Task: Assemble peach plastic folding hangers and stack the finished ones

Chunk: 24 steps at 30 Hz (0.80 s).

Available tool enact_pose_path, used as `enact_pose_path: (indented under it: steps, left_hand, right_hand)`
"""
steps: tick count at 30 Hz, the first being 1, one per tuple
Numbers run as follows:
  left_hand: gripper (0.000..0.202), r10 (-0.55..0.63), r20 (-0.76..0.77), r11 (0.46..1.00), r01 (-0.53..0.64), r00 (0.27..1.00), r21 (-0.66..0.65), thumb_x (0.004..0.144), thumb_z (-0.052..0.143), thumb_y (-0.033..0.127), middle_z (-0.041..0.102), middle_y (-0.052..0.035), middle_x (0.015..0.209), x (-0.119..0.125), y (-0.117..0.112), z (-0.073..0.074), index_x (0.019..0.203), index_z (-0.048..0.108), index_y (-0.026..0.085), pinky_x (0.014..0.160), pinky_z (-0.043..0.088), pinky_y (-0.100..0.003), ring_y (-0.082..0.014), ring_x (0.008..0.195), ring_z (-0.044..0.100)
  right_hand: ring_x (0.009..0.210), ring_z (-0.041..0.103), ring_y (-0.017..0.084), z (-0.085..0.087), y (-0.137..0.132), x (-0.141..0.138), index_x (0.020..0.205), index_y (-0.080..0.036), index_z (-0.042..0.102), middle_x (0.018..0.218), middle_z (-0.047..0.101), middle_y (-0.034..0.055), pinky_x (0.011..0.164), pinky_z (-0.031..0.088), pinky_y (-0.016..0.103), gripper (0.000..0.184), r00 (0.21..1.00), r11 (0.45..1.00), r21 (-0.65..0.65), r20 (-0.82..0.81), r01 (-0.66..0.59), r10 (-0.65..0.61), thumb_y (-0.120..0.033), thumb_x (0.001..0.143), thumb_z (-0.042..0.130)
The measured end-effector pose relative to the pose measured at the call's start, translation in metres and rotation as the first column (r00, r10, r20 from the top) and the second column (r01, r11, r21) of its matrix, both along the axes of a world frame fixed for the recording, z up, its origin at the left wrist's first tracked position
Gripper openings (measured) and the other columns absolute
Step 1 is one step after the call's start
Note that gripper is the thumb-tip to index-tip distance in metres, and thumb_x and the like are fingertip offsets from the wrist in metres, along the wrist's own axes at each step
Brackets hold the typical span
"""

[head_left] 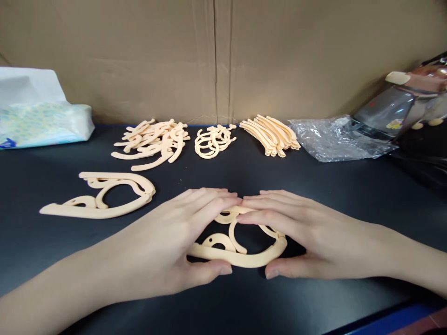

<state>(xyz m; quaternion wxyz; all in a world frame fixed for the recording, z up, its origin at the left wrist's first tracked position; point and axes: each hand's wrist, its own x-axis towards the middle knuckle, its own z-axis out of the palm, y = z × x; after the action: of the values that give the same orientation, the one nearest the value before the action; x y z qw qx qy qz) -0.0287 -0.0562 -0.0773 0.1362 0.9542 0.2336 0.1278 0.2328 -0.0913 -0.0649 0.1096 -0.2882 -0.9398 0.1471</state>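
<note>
Both my hands rest on a cream curved piece assembly (240,253) lying flat on the black table (42,251). My left hand (181,242) covers its left side, fingers on the top edge and thumb against the lower rim. My right hand (300,232) covers its right side the same way. The fingertips of the two hands meet over the top. A second, similar assembled shape (104,197) lies to the left, untouched.
At the back lie a pile of curved cream pieces (153,142), a small heap of ring-like pieces (213,139) and a bundle of long strips (270,135). A tissue pack (42,121) sits far left, clear plastic bag (335,137) and a dark object (401,109) at right. Cardboard wall behind.
</note>
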Motion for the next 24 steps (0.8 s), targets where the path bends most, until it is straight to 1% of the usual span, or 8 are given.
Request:
enact_pose_path:
  steps: [4,7,9,13,16,18,20,24]
  left_hand:
    - [0.062,-0.007,0.015,0.999,0.008,1.0,-0.032,0.086,0.065,0.032,0.052,-0.0068,0.138,0.004,-0.002,0.002,0.139,0.035,0.023,0.105,0.042,-0.036,-0.0235,0.127,0.047]
    - [0.059,0.016,-0.007,0.999,-0.016,1.0,-0.048,0.085,0.066,0.032,0.053,-0.0067,0.135,0.005,-0.003,0.004,0.137,0.039,0.023,0.102,0.043,-0.035,-0.0235,0.124,0.048]
    - [0.061,0.022,-0.014,0.999,-0.022,1.0,-0.04,0.084,0.07,0.036,0.054,-0.0069,0.133,0.005,-0.004,0.005,0.135,0.041,0.023,0.099,0.044,-0.036,-0.0244,0.121,0.05]
    - [0.059,0.011,-0.01,1.0,-0.011,1.0,-0.017,0.084,0.07,0.038,0.057,-0.0076,0.127,0.007,-0.007,0.004,0.133,0.043,0.02,0.095,0.045,-0.036,-0.0247,0.114,0.053]
    - [0.059,0.03,-0.032,1.0,-0.03,0.999,-0.004,0.082,0.07,0.033,0.059,-0.0068,0.121,0.007,-0.009,0.006,0.133,0.044,0.019,0.093,0.047,-0.036,-0.0243,0.11,0.055]
    - [0.062,0.091,-0.044,0.996,-0.091,0.995,-0.015,0.079,0.07,0.033,0.06,-0.0053,0.118,0.003,-0.008,0.012,0.134,0.043,0.021,0.09,0.049,-0.034,-0.024,0.108,0.057]
    - [0.064,0.186,-0.047,0.981,-0.189,0.981,-0.053,0.078,0.069,0.038,0.061,-0.0026,0.119,-0.004,-0.004,0.021,0.135,0.043,0.026,0.088,0.051,-0.033,-0.0233,0.106,0.06]
    - [0.055,0.349,-0.094,0.927,-0.358,0.933,-0.111,0.08,0.061,0.045,0.06,0.0043,0.127,-0.034,0.016,0.045,0.131,0.047,0.031,0.091,0.05,-0.033,-0.0225,0.111,0.06]
  right_hand:
    - [0.121,0.052,0.023,0.0,0.002,-0.001,0.13,-0.016,0.049,0.133,0.056,0.0119,0.1,0.043,0.039,0.058,0.995,0.995,0.033,0.015,0.096,-0.096,-0.047,0.085,0.067]
    - [0.108,0.057,0.023,0.0,0.004,-0.001,0.125,-0.016,0.051,0.119,0.062,0.0103,0.091,0.046,0.039,0.056,0.989,0.987,0.058,-0.004,0.148,-0.148,-0.049,0.083,0.069]
    - [0.105,0.058,0.022,-0.002,0.004,-0.002,0.124,-0.016,0.051,0.116,0.063,0.0091,0.09,0.046,0.038,0.054,0.989,0.987,0.059,-0.025,0.147,-0.146,-0.047,0.084,0.069]
    - [0.111,0.057,0.022,-0.005,0.0,-0.005,0.125,-0.017,0.05,0.12,0.062,0.0091,0.094,0.045,0.037,0.051,0.989,0.988,0.07,-0.053,0.141,-0.138,-0.045,0.085,0.068]
    - [0.121,0.052,0.024,-0.005,-0.003,-0.005,0.131,-0.02,0.046,0.136,0.051,0.0127,0.098,0.045,0.039,0.055,0.985,0.978,0.13,-0.069,0.164,-0.156,-0.046,0.087,0.065]
    - [0.125,0.049,0.024,-0.004,-0.003,-0.002,0.132,-0.02,0.045,0.142,0.044,0.014,0.1,0.044,0.039,0.052,0.98,0.966,0.178,-0.102,0.19,-0.173,-0.044,0.09,0.062]
    - [0.126,0.048,0.022,-0.002,-0.002,0.001,0.13,-0.02,0.047,0.141,0.044,0.0133,0.101,0.043,0.038,0.044,0.974,0.957,0.199,-0.128,0.212,-0.189,-0.04,0.092,0.059]
    - [0.125,0.049,0.021,-0.001,0.003,0.005,0.127,-0.022,0.05,0.139,0.047,0.0111,0.101,0.043,0.036,0.036,0.967,0.953,0.18,-0.123,0.242,-0.222,-0.035,0.094,0.057]
